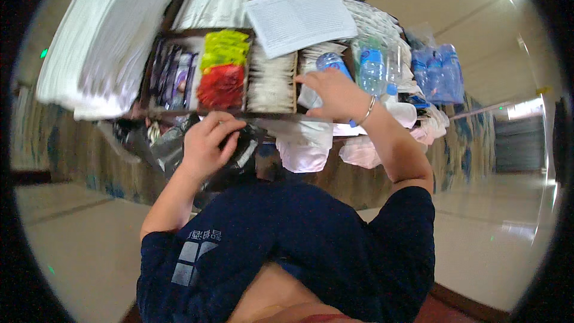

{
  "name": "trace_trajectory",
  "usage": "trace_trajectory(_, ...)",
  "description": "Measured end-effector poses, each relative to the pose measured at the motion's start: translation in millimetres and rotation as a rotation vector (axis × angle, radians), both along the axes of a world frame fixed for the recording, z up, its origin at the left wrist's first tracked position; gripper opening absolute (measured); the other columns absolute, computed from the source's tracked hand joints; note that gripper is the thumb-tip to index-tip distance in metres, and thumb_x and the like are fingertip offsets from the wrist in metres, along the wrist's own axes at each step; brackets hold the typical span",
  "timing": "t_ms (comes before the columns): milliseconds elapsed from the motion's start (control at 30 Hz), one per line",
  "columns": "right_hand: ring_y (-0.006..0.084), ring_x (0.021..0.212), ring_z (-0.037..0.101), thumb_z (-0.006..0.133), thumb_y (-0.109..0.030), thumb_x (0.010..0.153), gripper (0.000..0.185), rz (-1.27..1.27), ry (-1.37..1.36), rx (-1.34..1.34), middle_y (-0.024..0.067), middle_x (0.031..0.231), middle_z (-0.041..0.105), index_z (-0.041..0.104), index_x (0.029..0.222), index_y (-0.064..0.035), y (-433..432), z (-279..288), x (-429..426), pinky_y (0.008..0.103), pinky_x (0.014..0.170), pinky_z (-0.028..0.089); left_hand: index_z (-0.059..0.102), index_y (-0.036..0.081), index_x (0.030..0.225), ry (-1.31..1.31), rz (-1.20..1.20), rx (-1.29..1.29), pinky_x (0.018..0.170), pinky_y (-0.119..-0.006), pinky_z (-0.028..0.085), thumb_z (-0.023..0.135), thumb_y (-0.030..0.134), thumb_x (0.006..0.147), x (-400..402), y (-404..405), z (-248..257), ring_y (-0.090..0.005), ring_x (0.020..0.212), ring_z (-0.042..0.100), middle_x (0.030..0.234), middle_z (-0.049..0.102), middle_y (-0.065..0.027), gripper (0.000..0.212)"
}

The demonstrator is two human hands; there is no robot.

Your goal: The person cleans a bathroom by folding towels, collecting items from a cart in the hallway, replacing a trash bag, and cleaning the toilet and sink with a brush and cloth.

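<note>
My left hand [210, 143], loosely curled with a gap between thumb and fingers, is at the front edge of a dark compartment tray [224, 115], and I see nothing in it. Right behind it are red packets [221, 86] and yellow-green packets [225, 49]. With fingers spread, my right hand [336, 94] reaches over the compartment to the right of the white packets [271, 80]. Its fingertips are by the divider [295, 83]. Behind that hand lies a blue-labelled plastic bottle [334, 63], partly hidden by it.
A tall stack of white linen [107, 40] stands at left. Printed sheets [305, 18] lie across the back compartments. Plastic water bottles [372, 65] and a wrapped bottle pack [437, 74] are at right. White cloths [307, 148] and a black plastic bag [172, 143] hang below the front edge.
</note>
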State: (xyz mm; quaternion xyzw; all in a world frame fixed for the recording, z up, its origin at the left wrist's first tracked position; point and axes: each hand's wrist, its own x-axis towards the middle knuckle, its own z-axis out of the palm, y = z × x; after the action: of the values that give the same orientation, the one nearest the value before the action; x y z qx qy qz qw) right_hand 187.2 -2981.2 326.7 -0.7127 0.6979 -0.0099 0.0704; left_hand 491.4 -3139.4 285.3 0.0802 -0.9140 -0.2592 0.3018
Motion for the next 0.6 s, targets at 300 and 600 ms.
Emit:
trace_trajectory(300, 0.0299, 0.093, 0.066, 0.071, -0.024, 0.079, 0.046, -0.443, 0.107, -0.092, 0.0134, 0.088, 0.068, 0.059, 0.118, -0.0027, 2.1, -23.4, 45.1, 0.0446, 0.093, 0.042, 0.071, 0.004, 0.096, 0.139, -0.347, 0.186, 0.068, -0.037, 0.054, 0.064, -0.007, 0.076, -62.7, -15.4, -17.8, -0.0316, 0.079, 0.067, 0.092, 0.066, -0.0150, 0.025)
trace_trajectory(600, 0.0250, 0.084, 0.070, 0.063, -0.020, 0.085, 0.021, -0.703, 0.083, -0.881, 0.0071, 0.084, 0.072, 0.072, 0.102, -0.0142, 50.2, -12.9, 69.6, 0.0399, 0.085, 0.046, 0.067, 0.000, 0.101, 0.132, -0.560, 0.211, 0.081, -0.036, 0.050, 0.056, -0.004, 0.090, -65.1, 62.6, -21.1, -0.0301, 0.089, 0.062, 0.098, 0.064, -0.0158, 0.016)
